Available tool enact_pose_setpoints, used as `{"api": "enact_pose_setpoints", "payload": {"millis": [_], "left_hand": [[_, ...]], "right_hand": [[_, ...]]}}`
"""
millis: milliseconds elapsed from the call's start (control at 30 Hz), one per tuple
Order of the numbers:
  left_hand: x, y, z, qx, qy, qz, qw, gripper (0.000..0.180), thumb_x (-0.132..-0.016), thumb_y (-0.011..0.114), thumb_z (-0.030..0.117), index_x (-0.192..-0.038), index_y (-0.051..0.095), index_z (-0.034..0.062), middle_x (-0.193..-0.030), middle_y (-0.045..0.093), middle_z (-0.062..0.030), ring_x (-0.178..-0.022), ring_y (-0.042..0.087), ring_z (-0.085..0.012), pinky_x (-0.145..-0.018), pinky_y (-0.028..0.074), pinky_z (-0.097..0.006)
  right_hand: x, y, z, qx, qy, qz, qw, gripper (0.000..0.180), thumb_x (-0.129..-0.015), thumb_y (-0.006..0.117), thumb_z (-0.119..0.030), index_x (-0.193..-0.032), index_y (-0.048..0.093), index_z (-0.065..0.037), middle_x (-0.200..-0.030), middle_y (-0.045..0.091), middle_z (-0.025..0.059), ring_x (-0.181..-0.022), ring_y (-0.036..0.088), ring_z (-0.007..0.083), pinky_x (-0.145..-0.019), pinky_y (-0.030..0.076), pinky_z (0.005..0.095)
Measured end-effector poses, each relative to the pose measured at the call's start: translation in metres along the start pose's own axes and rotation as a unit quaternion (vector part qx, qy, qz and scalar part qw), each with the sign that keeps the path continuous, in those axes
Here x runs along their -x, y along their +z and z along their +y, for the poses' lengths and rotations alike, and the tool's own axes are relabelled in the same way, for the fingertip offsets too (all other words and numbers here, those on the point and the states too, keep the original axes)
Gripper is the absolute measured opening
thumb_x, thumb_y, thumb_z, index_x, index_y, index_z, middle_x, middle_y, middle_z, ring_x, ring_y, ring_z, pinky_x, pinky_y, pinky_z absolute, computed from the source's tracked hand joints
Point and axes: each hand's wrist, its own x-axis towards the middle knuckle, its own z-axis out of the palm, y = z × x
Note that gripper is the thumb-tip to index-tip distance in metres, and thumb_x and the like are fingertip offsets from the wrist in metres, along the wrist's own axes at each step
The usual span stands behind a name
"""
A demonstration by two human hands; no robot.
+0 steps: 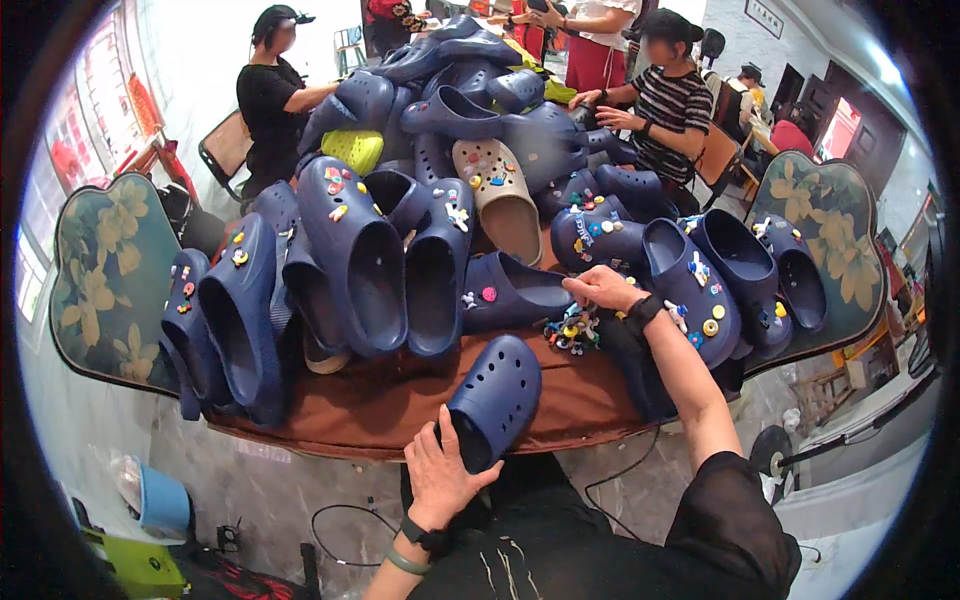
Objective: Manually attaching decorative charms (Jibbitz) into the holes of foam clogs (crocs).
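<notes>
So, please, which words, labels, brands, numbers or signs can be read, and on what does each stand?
Navy clog just beyond the right hand: pale letter-like charms, wording not copied.
Framed wall sign, upper right: dark characters, too small to read.
Clog in the left hand: no text visible.

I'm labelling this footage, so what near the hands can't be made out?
All in the head view:
What the right hand pinches, if anything: hidden by its fingers.
Single charms in the charm pile: too small, overlapping.
Toe interior of the clog in the left hand: hidden by its own top.
</notes>
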Motion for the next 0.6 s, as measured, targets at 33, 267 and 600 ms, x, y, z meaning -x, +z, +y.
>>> {"api": "enact_pose_setpoints", "payload": {"millis": [33,267,600], "left_hand": [[0.0,0.0,0.0,-0.007,0.007,0.011,1.0,0.126,-0.063,0.084,0.056,-0.152,0.016,0.0,-0.124,0.044,-0.0217,-0.107,0.048,-0.036,-0.089,0.039,-0.048],[0.001,0.001,0.0,0.002,0.006,0.001,1.0,0.131,-0.061,0.086,0.055,-0.153,0.01,-0.0001,-0.126,0.043,-0.0236,-0.11,0.047,-0.0397,-0.091,0.039,-0.051],[-0.026,-0.006,-0.023,0.057,0.051,-0.038,0.996,0.131,-0.059,0.087,0.051,-0.155,0.011,0.0048,-0.118,0.049,-0.0202,-0.104,0.052,-0.0373,-0.084,0.042,-0.047]], "right_hand": [[0.001,-0.002,-0.003,-0.034,-0.008,0.007,0.999,0.054,-0.096,0.059,-0.048,-0.069,0.067,-0.001,-0.06,0.06,0.004,-0.059,0.054,0.0105,-0.058,0.044,0.0313],[0.007,-0.014,-0.004,0.174,-0.063,0.155,0.97,0.024,-0.088,0.066,-0.029,-0.083,0.067,-0.006,-0.077,0.067,0.0159,-0.076,0.066,0.0362,-0.066,0.05,0.0455],[0.039,0.016,0.008,0.293,-0.047,0.038,0.954,0.039,-0.075,0.078,-0.027,-0.111,0.07,-0.015,-0.109,0.063,0.0087,-0.11,0.056,0.0329,-0.091,0.042,0.0485]]}}
